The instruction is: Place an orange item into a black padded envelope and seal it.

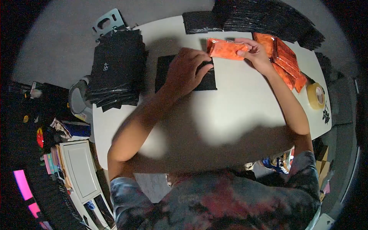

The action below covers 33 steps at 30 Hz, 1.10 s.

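Note:
My right hand (256,54) holds an orange packet in clear plastic (227,49) by its right end, above the white table (238,106). Close to the packet's left end is my left hand (191,67), its thumb and fingers apart. Beneath the left hand lies a flat black packet (164,70), partly hidden by it. More orange packets (287,61) lie heaped to the right of my right hand. A tall stack of black packets (118,63) stands at the table's left side.
Black packets (258,17) are piled along the far edge. A roll of clear tape (316,95) and small black pieces (325,115) lie at the right edge. Left of the table are a grey bin (77,97) and a white cabinet (80,169).

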### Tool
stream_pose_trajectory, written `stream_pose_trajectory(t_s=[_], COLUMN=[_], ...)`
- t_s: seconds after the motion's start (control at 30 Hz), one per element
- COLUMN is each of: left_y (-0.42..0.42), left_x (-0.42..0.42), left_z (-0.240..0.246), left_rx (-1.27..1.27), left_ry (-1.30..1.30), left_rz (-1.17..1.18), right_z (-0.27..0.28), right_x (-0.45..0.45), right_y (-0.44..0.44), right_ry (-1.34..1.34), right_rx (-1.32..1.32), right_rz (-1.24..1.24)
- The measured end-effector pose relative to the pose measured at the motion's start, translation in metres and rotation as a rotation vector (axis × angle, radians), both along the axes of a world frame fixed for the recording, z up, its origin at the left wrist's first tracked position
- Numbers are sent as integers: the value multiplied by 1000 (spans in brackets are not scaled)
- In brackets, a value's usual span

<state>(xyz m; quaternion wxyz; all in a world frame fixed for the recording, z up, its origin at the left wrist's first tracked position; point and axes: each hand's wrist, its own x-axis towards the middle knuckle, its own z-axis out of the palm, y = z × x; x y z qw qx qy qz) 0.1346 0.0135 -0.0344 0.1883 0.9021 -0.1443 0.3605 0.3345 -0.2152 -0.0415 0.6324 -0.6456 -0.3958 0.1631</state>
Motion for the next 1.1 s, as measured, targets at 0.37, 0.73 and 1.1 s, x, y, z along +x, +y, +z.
stream_pose_trajectory(t_s=[0.37,0.73,1.1], left_y=[11,12,1], left_x=[-8,-6,-11], left_z=[2,20,38], left_rx=[27,-485,-703], left_ry=[189,236,265], left_rz=[160,213,224], right_z=[-13,7,9], right_x=[15,-12,-12], right_y=[-8,-1,-4], right_ry=[-50,357,10], right_rx=[-114,107,-105], right_rz=[-72,32,36])
